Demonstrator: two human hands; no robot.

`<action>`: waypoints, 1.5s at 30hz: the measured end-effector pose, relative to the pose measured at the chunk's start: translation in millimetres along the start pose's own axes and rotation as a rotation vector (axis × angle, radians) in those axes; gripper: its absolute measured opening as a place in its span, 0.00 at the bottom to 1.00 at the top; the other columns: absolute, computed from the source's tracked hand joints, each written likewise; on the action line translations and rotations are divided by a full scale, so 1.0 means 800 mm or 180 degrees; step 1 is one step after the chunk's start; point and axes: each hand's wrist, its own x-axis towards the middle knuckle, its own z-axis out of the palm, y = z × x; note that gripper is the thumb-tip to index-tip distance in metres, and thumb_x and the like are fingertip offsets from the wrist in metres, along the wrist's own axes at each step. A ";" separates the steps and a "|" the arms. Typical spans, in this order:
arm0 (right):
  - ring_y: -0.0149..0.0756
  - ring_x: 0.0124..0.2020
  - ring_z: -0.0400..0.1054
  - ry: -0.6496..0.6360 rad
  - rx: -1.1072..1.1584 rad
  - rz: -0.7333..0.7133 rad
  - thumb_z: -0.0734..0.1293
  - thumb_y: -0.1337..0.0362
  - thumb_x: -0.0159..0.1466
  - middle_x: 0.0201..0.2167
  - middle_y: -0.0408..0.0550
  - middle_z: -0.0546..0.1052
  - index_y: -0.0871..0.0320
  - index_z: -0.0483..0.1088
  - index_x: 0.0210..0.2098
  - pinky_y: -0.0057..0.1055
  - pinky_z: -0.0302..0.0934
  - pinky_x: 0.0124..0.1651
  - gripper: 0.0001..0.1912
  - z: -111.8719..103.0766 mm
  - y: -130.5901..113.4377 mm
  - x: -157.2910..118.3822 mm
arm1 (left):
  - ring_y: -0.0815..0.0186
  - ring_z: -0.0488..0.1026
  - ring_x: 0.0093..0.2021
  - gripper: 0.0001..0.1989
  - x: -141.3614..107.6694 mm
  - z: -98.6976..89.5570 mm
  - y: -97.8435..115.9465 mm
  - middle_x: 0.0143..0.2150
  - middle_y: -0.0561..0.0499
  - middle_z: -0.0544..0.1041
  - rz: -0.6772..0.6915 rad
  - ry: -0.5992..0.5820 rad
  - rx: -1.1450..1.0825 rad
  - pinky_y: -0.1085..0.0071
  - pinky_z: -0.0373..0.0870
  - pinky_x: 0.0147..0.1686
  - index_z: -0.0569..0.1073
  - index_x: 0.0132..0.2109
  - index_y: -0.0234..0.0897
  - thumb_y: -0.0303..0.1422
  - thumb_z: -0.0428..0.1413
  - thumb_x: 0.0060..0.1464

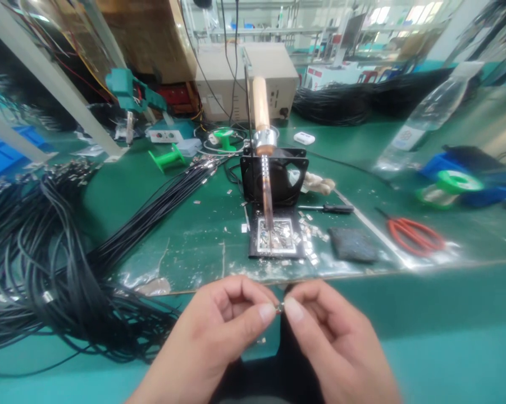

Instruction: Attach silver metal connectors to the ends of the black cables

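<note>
Just in front of the table edge, my left hand (223, 322) and my right hand (331, 331) meet with thumbs and index fingers pinched. A tiny metallic piece (280, 307) shows between the fingertips, held from both sides; its details are too small to make out. Beyond the hands, a soldering iron with a wooden handle (260, 104) points down at a square tray (259, 238) of small metal bits. A black fan (250, 182) stands behind the tray, and loose small metal pieces (312, 231) lie to its right.
Black cables (63, 264) heap at the left, and a cable bundle (160, 205) runs toward the middle. On the right are a dark pad (352, 244), a screwdriver (337, 209), red-handled pliers (416, 235), a green spool (459, 182) and a clear bottle (425, 123). A beige box (219, 84) stands behind.
</note>
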 end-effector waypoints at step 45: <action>0.25 0.19 0.47 -0.0116 0.0214 -0.0011 0.69 0.48 0.68 0.17 0.34 0.58 0.58 0.68 0.27 0.25 0.42 0.21 0.21 0.002 0.021 0.000 | 0.68 0.68 0.36 0.10 -0.011 0.000 -0.005 0.36 0.54 0.78 0.0024 0.0002 0.0265 0.74 0.62 0.37 0.80 0.38 0.37 0.40 0.65 0.60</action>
